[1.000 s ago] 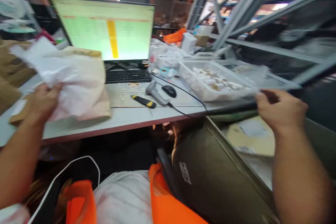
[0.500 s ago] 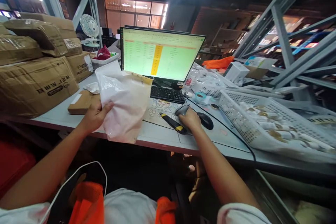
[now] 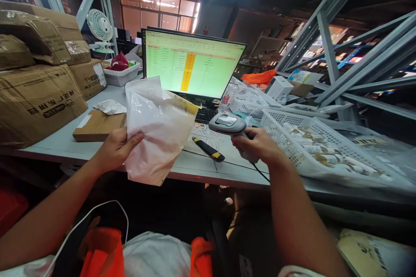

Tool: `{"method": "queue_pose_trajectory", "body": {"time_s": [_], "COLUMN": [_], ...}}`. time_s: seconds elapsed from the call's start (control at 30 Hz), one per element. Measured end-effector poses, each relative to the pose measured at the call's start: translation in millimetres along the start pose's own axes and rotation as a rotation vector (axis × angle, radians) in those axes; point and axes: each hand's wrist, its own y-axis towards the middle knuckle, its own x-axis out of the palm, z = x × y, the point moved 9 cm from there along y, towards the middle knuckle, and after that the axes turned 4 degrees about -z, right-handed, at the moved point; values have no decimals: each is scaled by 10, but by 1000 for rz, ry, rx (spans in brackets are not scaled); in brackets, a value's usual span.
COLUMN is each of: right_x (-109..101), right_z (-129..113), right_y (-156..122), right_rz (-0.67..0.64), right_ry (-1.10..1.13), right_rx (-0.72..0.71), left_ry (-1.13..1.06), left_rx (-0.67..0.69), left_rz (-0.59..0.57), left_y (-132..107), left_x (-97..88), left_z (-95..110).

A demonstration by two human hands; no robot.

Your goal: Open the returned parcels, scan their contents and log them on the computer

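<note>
My left hand point(image 3: 118, 149) is closed on the left edge of a white plastic mailer bag point(image 3: 156, 134), thumb in front. The bag is held up over the desk's front edge, its upper right corner yellowish. In my right hand point(image 3: 256, 143) is a grey barcode scanner point(image 3: 227, 123), gripped by its handle and lifted off the desk. Its head faces left toward the bag, and a black cable runs down from the handle. Between the hands a black and yellow utility knife point(image 3: 208, 149) lies on a printed desk mat point(image 3: 230, 149).
A monitor point(image 3: 191, 65) showing a spreadsheet stands behind a keyboard point(image 3: 205, 115). Cardboard boxes point(image 3: 39, 104) are stacked at left, near a flat brown box point(image 3: 99, 125). A white basket point(image 3: 292, 156) of small bottles sits at right. A fan point(image 3: 99, 25) stands behind.
My right hand has picked the scanner up off the desk mat and turned its head toward the bag. The bag stays in my left hand, tilted slightly. The view has shifted a little.
</note>
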Motion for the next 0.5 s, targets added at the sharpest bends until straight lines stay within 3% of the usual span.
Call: {"method": "queue_pose_trajectory", "body": {"time_s": [0.1, 0.2, 0.4, 0.5], "right_x": [-104, -82, -74, -74], "right_z": [-440, -686, -627, -503], "right_y": [-257, -348, -330, -236], "right_rz": [-61, -143, -119, -59], "right_ry": [123, 116, 145, 112], "right_rx": [-119, -187, -159, -173], "left_ry": [-18, -38, -44, -44], "left_rx": [20, 20, 39, 3], "left_rz": [-19, -37, -52, -24], "left_y": [12, -5, -75, -178], "left_x": [32, 58, 52, -117], "left_z": [39, 80, 172, 71]}}
